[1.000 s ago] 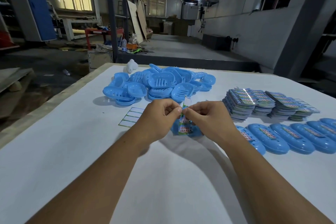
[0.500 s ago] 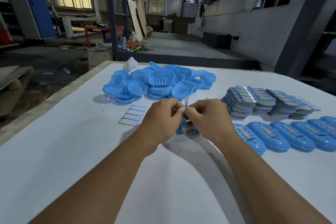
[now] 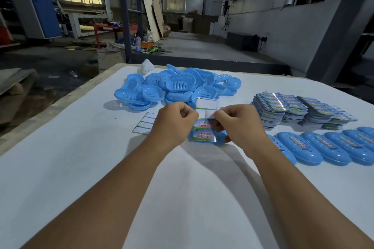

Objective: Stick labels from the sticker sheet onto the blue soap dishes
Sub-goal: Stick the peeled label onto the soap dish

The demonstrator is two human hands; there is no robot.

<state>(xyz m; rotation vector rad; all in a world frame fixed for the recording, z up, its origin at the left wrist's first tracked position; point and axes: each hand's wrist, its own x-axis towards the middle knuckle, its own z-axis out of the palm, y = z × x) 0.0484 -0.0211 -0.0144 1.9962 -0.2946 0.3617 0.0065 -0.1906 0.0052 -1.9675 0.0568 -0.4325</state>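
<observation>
Left hand: the left hand (image 3: 175,122) hovers over the middle of the white table (image 3: 81,168), fingers curled in, pinching the left edge of a sticker sheet (image 3: 204,121).
Right hand: the right hand (image 3: 236,123) sits just beside the left, fingers curled, pinching the sheet from its right side.
Sticker sheet: held between both hands above the table; its upper part shows blank white backing, its lower part carries 2 printed labels with red characters on a green and blue ground.
Held dish: a blue soap dish (image 3: 219,137) shows under the sheet and the right hand; whether it lies on the table or is gripped cannot be told.
Loose dishes: a pile of blue soap dishes (image 3: 174,87) lies toward the far edge of the table, beyond the hands, hollow sides mostly up.
Labelled dishes: a row of blue soap dishes (image 3: 327,147) lies face down along the right edge, each with a printed label on its back, touching side by side.
Sheet stacks: stacks of printed sticker sheets (image 3: 299,111) sit near the right edge, between the pile and the row.
Spent backing: an empty backing sheet (image 3: 144,123) with blank white cells lies flat left of the left hand.
White object: a small white plastic item (image 3: 146,66) stands at the far edge, just behind the pile.
</observation>
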